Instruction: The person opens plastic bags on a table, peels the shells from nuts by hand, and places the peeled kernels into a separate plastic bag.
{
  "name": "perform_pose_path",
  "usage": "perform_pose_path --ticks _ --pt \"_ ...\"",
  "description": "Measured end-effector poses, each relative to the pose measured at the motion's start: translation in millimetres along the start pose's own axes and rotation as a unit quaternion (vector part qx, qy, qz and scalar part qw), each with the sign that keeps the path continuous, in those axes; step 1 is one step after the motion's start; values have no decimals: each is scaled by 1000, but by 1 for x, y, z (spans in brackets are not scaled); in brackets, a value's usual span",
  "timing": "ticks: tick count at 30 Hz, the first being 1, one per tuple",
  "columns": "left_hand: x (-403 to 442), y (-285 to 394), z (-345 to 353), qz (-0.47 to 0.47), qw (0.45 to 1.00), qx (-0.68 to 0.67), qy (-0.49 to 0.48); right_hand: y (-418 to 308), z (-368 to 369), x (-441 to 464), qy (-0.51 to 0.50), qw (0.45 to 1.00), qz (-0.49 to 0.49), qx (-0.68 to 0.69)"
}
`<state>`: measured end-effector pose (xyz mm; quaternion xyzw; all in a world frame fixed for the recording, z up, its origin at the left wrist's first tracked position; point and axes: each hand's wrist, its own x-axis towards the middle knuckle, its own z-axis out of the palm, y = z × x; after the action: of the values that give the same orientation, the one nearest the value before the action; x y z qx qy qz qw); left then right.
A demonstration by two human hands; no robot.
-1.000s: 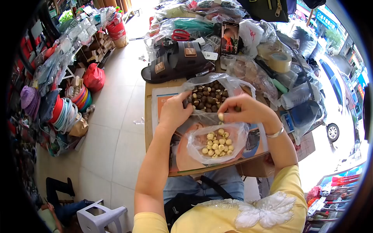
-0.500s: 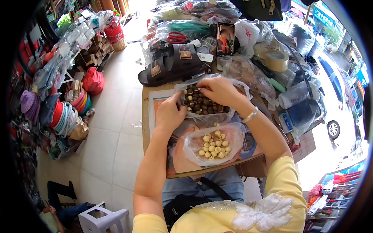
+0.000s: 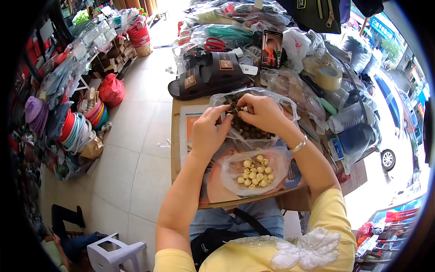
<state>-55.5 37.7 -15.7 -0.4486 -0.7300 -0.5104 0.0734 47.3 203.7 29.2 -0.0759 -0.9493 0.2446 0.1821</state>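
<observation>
Over an opened plastic bag (image 3: 288,107) full of dark brown round nuts (image 3: 250,131), my two hands meet fingertip to fingertip. My left hand (image 3: 209,132) comes in from the left, thumb and index finger pinching what looks like one brown nut. Opposite it, my right hand (image 3: 265,113), with a bracelet at the wrist, has its fingers closed on a small nut with a pale spot showing; the fingers partly hide it. Closer to me lies a second clear bag (image 3: 231,174), holding several peeled, cream-coloured nuts (image 3: 254,172).
Behind the bags stand dark sandals (image 3: 199,81), a propped phone (image 3: 272,49) and red-handled scissors (image 3: 215,44). A tape roll (image 3: 328,78) and bagged goods crowd the right. A stool (image 3: 115,251) and a seated person are at lower left.
My left hand has left the bag's left edge and come to my right hand. My right hand has lifted slightly from among the brown nuts. The view has shifted slightly.
</observation>
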Motion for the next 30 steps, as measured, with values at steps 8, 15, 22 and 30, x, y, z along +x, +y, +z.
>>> perform_pose_path --ticks 8,15,22,30 --pt "-3 -3 9 -21 984 -167 -59 -21 -6 -28 54 998 -10 39" --pt "-4 -5 9 -76 948 -285 -122 -17 -5 -32 34 988 34 150" --pt "-1 -2 4 -166 906 -341 -187 -5 6 -30 -6 889 88 450" --pt "-3 0 15 -98 939 -307 -121 -13 0 -37 24 946 61 316"
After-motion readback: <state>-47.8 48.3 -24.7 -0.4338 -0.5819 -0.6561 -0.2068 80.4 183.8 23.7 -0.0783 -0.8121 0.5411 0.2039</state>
